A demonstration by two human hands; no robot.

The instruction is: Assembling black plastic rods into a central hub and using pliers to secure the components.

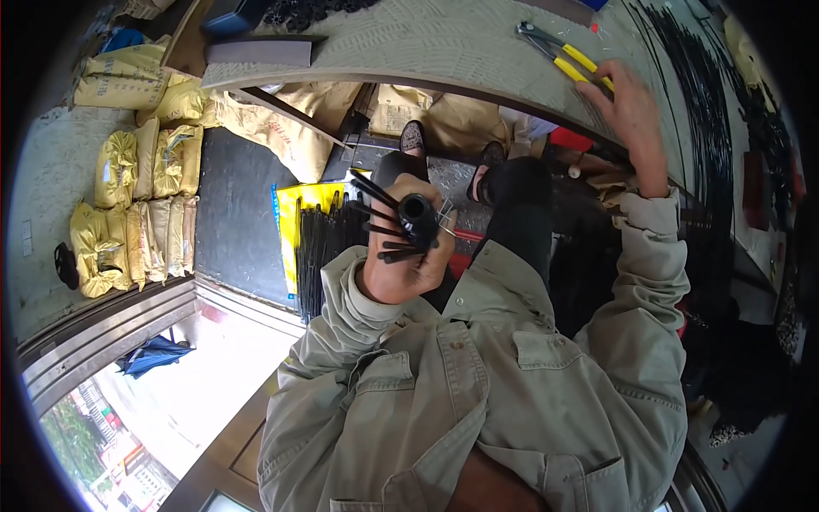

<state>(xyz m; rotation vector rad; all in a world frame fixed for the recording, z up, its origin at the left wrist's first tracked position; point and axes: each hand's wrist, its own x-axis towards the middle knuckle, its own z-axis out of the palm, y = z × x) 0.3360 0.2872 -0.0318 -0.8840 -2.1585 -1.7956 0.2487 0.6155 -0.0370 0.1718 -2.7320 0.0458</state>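
Smooth black rods (pixel 401 254), glossy yellow plier handles (pixel 578 57), matt cloth jacket (pixel 444 384)

On the scuffed grey table (pixel 444 47) I can see yellow-handled pliers (pixel 578 56), a pile of small black parts (pixel 311 10) at the far side, and long black strands (pixel 699 111) along the right. Down on the dark floor (pixel 243 213), black rods (pixel 328 247) lie over a yellow sheet (pixel 287 222).

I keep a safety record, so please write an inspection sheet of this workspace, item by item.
Surface: grey worktop, streaky
Work things: thin black rods, hollow black piece, yellow-handled pliers
Clutter: black bundle against yellow sheet
Hands: left hand grips rods and hollow piece; right hand at pliers' handles, grip unclear
Cables: none certain; long black strands at right, kind unclear
Surroundings: yellow sacks stacked at left, blue umbrella outside
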